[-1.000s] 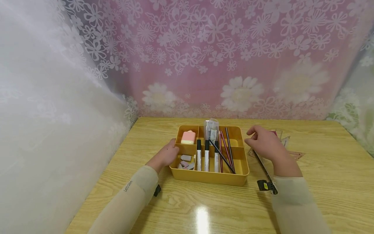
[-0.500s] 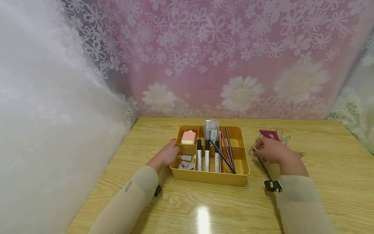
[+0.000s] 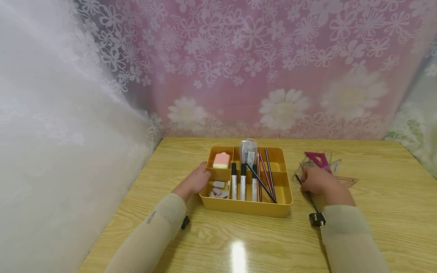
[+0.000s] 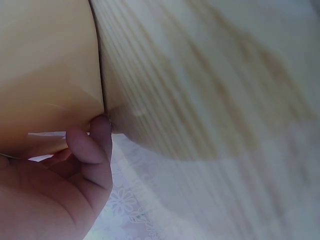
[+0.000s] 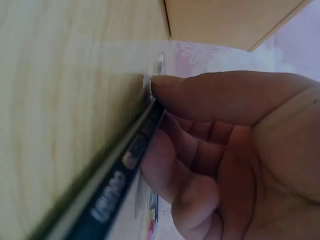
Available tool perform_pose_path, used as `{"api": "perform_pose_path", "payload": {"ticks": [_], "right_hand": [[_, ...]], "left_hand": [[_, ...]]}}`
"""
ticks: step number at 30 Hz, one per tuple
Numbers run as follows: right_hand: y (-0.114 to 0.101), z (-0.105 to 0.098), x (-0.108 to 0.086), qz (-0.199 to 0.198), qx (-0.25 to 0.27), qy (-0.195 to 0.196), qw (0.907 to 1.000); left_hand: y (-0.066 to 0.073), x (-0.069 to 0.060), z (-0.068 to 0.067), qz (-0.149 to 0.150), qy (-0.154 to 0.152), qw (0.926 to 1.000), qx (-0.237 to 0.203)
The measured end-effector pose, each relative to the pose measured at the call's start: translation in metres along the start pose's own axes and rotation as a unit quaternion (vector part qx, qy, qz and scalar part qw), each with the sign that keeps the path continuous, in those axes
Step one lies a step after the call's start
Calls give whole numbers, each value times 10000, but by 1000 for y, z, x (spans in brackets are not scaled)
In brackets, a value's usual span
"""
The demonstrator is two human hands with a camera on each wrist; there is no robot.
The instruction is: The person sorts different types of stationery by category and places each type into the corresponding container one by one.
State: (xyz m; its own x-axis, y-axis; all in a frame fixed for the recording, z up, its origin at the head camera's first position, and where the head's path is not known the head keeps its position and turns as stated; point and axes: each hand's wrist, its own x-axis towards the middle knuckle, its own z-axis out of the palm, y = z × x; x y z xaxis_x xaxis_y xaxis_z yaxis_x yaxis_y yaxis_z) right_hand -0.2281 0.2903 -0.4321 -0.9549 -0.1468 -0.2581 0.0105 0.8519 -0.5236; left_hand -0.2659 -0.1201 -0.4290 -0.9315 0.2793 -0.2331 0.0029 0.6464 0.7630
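A yellow divided desk organizer (image 3: 246, 208) stands on the table, and my left hand (image 3: 196, 179) holds its left side. In the left wrist view, the curled fingers (image 4: 92, 150) meet the organizer wall (image 4: 45, 65) at its lower edge. To the organizer's right, a black pencil (image 3: 313, 203) lies slanted on the table. My right hand (image 3: 321, 182) is down at its far part. The right wrist view has the thumb (image 5: 210, 97) and index finger pinching the pencil (image 5: 112, 187), which bears pale lettering. The palm hides part of the set squares behind.
Inside the organizer are several erasers (image 3: 218, 184), a pink-and-cream item (image 3: 221, 160), white markers (image 3: 243, 185) with black caps, several pencils (image 3: 269, 170) and a clear case (image 3: 248, 151). A magenta set square (image 3: 315, 157) and clear drawing tools (image 3: 346, 181) lie beyond my right hand.
My right hand has come down from above the table onto the black pencil, uncovering the magenta set square. My left hand stays on the organizer.
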Motion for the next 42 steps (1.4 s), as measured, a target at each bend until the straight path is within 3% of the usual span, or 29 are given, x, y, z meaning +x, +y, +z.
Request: {"api": "perform_pose_path", "payload": {"ticks": [13, 24, 34, 42], "right_hand": [[-6, -5, -1, -174, 321, 126, 9993], [-27, -23, -10, -621, 846, 711, 9919], [-60, -41, -37, -782, 1488, 1478, 9746], [-78, -34, -41, -1116, 1973, 1941, 9544]], "left_hand": [[-1, 0, 0, -7, -4, 10000, 24], [0, 0, -1, 6, 5, 10000, 16], [2, 1, 0, -98, 6, 9999, -53], [-1, 1, 1, -55, -19, 10000, -78]]}}
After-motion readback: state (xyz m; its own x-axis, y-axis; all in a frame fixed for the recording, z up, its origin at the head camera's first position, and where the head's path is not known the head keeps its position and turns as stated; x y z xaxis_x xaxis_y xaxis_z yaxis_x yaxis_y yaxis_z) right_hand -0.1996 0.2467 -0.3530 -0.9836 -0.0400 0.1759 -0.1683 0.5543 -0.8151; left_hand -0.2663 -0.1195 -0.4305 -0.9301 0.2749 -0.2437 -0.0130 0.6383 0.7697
